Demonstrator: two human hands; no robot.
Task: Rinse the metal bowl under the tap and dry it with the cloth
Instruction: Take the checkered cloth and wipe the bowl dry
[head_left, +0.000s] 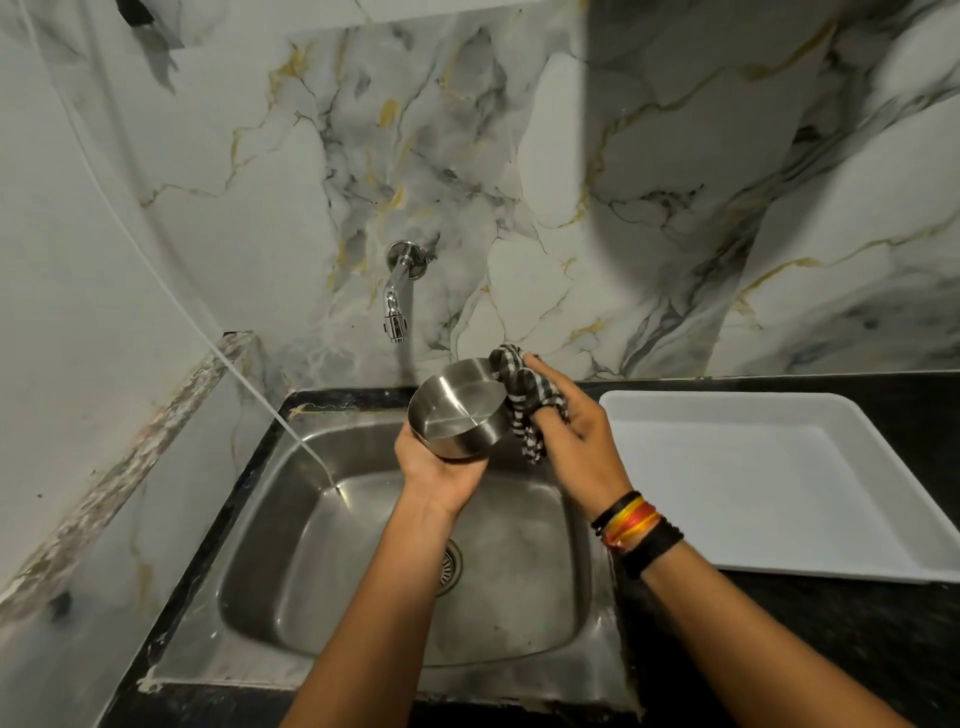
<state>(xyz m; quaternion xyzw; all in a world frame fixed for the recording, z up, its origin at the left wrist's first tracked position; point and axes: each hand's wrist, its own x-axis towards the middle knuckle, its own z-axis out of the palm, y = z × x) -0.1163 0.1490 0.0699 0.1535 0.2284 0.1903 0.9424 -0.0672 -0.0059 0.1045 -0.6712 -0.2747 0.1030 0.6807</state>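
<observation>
A round metal bowl (457, 413) is held above the steel sink (363, 597), tilted so that its flat bottom faces me. My left hand (434, 467) cups it from below. My right hand (576, 426) grips a black-and-white striped cloth (522, 400) and presses it against the bowl's right rim. The chrome tap (396, 306) sticks out of the marble wall just above and left of the bowl; I see no water running from it.
A white tray (779, 483) lies on the black counter (805, 649) to the right of the sink. A thin white hose (218, 353) runs down the left wall into the basin. The drain (451, 566) shows between my forearms.
</observation>
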